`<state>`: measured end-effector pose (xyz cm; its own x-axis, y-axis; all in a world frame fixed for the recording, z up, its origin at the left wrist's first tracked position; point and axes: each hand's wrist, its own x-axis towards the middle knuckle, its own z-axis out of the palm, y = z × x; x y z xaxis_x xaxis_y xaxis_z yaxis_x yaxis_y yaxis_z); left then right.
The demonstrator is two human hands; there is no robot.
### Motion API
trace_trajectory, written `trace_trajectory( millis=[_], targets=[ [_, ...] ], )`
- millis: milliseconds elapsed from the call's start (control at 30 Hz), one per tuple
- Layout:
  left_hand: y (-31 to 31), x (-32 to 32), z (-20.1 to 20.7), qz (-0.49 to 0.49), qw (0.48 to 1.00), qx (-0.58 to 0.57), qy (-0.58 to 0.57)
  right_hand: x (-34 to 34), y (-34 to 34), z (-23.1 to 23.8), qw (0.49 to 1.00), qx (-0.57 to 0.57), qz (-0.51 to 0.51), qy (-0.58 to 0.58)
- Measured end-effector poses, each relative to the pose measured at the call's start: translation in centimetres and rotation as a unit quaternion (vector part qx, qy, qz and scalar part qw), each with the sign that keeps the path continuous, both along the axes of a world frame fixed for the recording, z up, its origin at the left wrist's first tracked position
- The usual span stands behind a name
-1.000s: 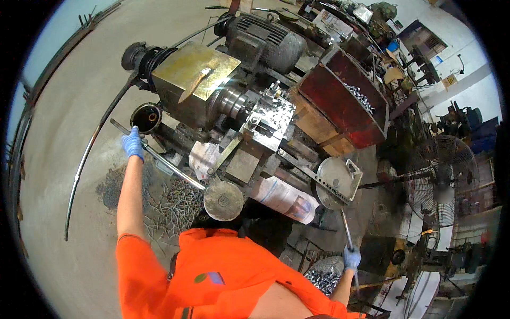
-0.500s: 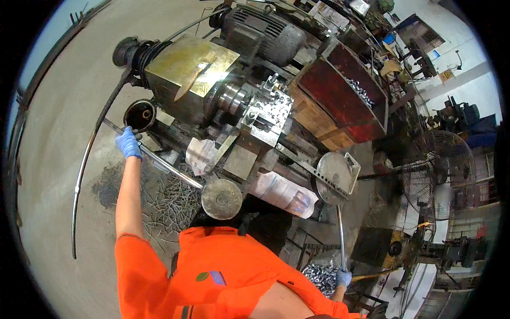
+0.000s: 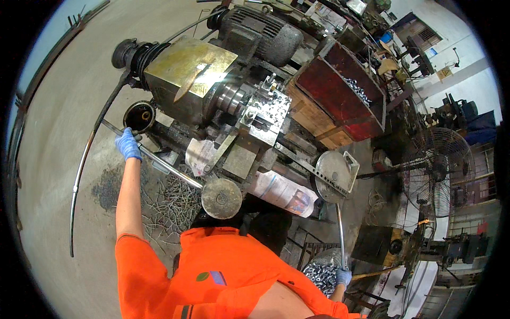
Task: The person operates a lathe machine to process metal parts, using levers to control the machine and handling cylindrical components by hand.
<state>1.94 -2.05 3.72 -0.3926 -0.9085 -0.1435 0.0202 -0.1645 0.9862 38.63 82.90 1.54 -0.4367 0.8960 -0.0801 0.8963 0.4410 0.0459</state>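
Observation:
My left hand [image 3: 128, 145], in a blue glove, is closed around the outer part of a long metal lever [image 3: 171, 169]. That lever runs down to a round metal disc [image 3: 221, 198] in front of me. At the lower right, my gloved right hand [image 3: 343, 277] grips the end of a shiny rod [image 3: 341, 236], which reaches up to a larger round plate [image 3: 330, 166]. Between the two stands a greasy machine with a brass-toned housing [image 3: 186, 66], a steel spindle [image 3: 231, 100] and a chip-covered slide block [image 3: 268, 112].
Small metal parts fill a basket [image 3: 321, 274] beside my right hand. A red-sided bin [image 3: 334, 87] stands behind the machine, near an electric motor [image 3: 260, 34]. Metal scraps [image 3: 172, 207] litter the floor at left. A large fan [image 3: 438, 167] stands at right.
Both hands keep their grips in nearly the same places. The view has shifted very slightly; the lever and rod show no clear movement.

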Motion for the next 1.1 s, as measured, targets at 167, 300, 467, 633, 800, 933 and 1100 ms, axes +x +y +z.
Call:
trace_trajectory(
  millis=[167, 300, 467, 633, 800, 933, 1100],
  targets=[
    [-0.5, -0.1, -0.8, -0.001, 1.000, 0.007, 0.009, -0.5, -1.4, 1.1, 1.000, -0.011, 0.015, 0.024],
    [-0.5, -0.1, -0.8, -0.004, 1.000, 0.009, 0.008, -0.8, -2.4, 1.9, 1.000, -0.004, 0.003, 0.018],
    [-1.1, -0.2, -1.4, -0.011, 0.999, 0.025, 0.026, -0.6, -2.3, 1.6, 1.000, 0.002, 0.004, 0.013],
    [-0.7, -0.1, -1.1, -0.007, 0.999, 0.025, 0.021, -0.6, -2.4, 1.6, 1.000, 0.023, 0.012, -0.004],
    [-0.8, -0.3, -1.0, -0.009, 0.999, 0.023, 0.023, -0.1, -1.8, 1.0, 1.000, 0.016, 0.009, 0.018],
    [-0.7, -0.2, -1.1, -0.011, 0.999, 0.024, 0.042, 0.2, -1.2, 0.5, 1.000, 0.011, 0.016, 0.004],
    [-0.7, -0.2, -1.1, -0.008, 0.999, 0.028, 0.034, -0.6, -2.7, 1.7, 1.000, 0.005, -0.003, -0.011]
  ],
)
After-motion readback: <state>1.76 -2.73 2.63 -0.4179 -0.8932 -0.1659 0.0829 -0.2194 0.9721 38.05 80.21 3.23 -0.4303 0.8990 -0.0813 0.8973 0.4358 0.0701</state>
